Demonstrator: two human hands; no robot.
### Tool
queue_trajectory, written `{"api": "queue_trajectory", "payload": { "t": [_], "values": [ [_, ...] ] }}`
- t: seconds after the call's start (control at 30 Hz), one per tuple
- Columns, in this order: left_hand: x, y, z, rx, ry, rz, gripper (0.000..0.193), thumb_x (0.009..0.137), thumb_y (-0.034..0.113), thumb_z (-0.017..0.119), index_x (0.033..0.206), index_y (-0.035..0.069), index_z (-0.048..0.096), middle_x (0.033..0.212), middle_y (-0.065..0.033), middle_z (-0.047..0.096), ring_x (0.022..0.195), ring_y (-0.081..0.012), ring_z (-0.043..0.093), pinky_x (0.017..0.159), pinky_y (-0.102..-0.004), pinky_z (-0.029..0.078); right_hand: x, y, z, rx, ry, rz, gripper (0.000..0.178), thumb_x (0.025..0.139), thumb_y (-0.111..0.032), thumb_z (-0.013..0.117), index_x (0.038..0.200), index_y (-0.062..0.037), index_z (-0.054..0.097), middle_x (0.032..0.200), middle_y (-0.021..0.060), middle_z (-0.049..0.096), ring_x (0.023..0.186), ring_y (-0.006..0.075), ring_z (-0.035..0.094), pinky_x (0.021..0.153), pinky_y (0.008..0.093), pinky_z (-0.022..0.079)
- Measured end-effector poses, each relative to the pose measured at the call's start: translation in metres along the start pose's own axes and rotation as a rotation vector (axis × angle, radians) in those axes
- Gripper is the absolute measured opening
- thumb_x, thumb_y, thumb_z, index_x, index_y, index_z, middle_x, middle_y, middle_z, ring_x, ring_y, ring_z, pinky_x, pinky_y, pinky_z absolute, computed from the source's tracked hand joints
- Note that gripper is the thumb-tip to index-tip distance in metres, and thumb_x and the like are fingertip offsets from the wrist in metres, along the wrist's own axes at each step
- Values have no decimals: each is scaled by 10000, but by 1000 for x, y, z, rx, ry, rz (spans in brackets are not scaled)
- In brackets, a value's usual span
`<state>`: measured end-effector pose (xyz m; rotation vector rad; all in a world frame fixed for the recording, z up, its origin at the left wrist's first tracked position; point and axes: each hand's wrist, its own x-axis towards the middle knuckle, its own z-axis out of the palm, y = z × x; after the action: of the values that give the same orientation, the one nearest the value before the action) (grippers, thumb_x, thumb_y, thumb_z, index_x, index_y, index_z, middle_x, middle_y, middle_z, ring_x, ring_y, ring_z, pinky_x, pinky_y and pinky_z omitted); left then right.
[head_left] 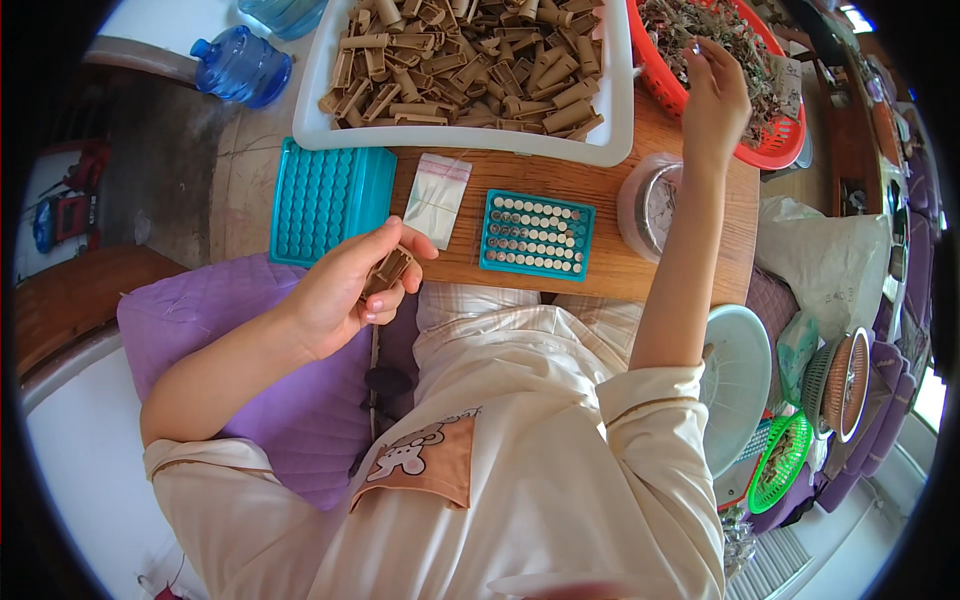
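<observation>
My left hand (335, 290) is closed around a small brown plastic casing (387, 273), hollow side showing, left of the table's front edge. My right hand (722, 95) is raised at the far right, over the near side of a red plastic basket (657, 62). Its fingertips are pinched together; whatever they hold is too small to name. Tangled thin greyish pieces (735, 45) fill the basket. Between my arms, a teal tray (537, 268) on the table carries rows of small round pieces, some pale and some silvery.
A white bin (470, 140) heaped with brown casings (460, 75) stands at the back of the wooden table (610, 285). Clear plastic bags (437, 200) lie beside a stack of teal trays (335, 200). A tub (650, 205) stands by my right forearm. Blue water jug (240, 68) is at far left.
</observation>
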<state>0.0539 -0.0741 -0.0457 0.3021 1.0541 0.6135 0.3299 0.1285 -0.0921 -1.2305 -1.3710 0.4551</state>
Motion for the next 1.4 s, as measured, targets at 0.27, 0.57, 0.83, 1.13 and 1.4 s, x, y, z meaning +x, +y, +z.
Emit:
{"api": "queue_trajectory", "payload": {
  "t": [0.27, 0.57, 0.83, 1.13, 1.4],
  "values": [
    [-8, 0, 8, 239, -67, 131, 283, 864, 277, 492, 1036, 53, 497, 721, 12, 498, 493, 3, 345, 415, -155, 248, -107, -83, -14, 118, -404, -329, 502, 684, 146, 511, 1099, -130, 573, 836, 30, 542, 584, 90, 479, 526, 196, 440],
    [-14, -5, 18, 817, 115, 627, 264, 761, 86, 627, 1007, 21, 561, 797, -26, 598, 673, -33, 523, 602, -168, 434, -177, -98, 12, 209, -460, -481, 326, 588, 15, 650, 904, -25, 579, 628, 17, 500, 508, 146, 489, 418, 261, 374],
    [-14, -7, 14, 870, 171, 647, 159, 763, 77, 611, 887, 11, 536, 716, -12, 572, 573, -11, 449, 505, -169, 357, -183, -103, 12, 191, -428, -455, 312, 584, 29, 666, 879, -20, 577, 654, 31, 528, 507, 150, 495, 420, 259, 380],
    [-15, 2, 1, 17, -109, 387, 284, 869, 224, 362, 1056, 30, 450, 818, -40, 535, 610, -65, 418, 579, -189, 358, -190, -126, 9, 395, -421, 93, 185, 693, 80, 609, 843, 11, 525, 729, 65, 547, 548, 84, 499, 476, 187, 396],
    [-10, -14, 15, 339, -28, 655, 408, 837, 266, 534, 1143, 53, 368, 1064, -82, 510, 989, -143, 500, 822, -273, 430, -191, -135, 22, 513, -322, 98, 168, 662, 64, 654, 764, -3, 538, 676, 57, 575, 484, 72, 501, 416, 190, 392]
  ]
}}
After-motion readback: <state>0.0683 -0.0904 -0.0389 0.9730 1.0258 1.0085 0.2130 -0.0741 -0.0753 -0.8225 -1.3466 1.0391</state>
